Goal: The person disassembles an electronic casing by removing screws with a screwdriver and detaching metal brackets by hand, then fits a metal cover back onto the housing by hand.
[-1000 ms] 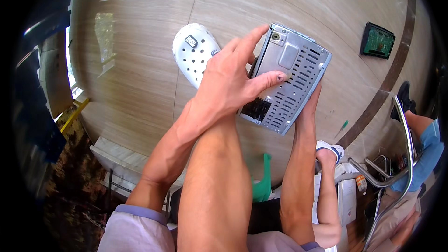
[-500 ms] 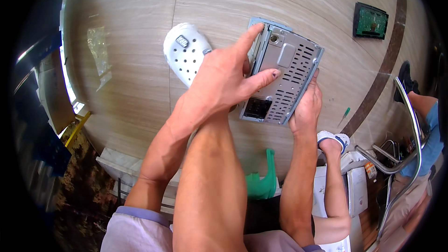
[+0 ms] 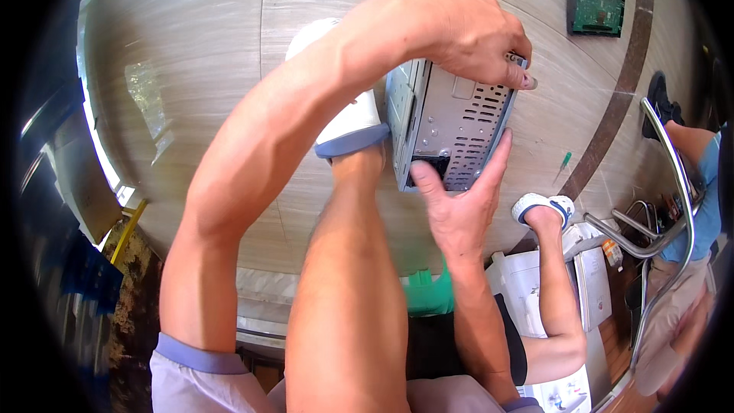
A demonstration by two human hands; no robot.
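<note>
A silver metal casing [image 3: 451, 118] with rows of vent slots, like a car stereo body, stands in front of me over the floor. My left hand [image 3: 485, 42] arches across its far end and grips the far right corner, thumb over the edge. Most of its fingers are hidden behind the casing. At the near end my right hand [image 3: 464, 210] cups the near right corner. Its thumb lies by a dark opening [image 3: 433, 164] in the casing, and its forefinger runs up along the right side.
A green circuit board in a black frame [image 3: 595, 8] lies on the tiled floor at the far right. A green-handled screwdriver [image 3: 566, 160] lies nearer. My foot in a white clog [image 3: 353, 118] is left of the casing. Metal chair tubing [image 3: 674, 160] and another person's leg [image 3: 688, 172] are at right.
My left hand has swung from the casing's left side over to its far right corner. My right hand has shifted from the right side down to the near corner.
</note>
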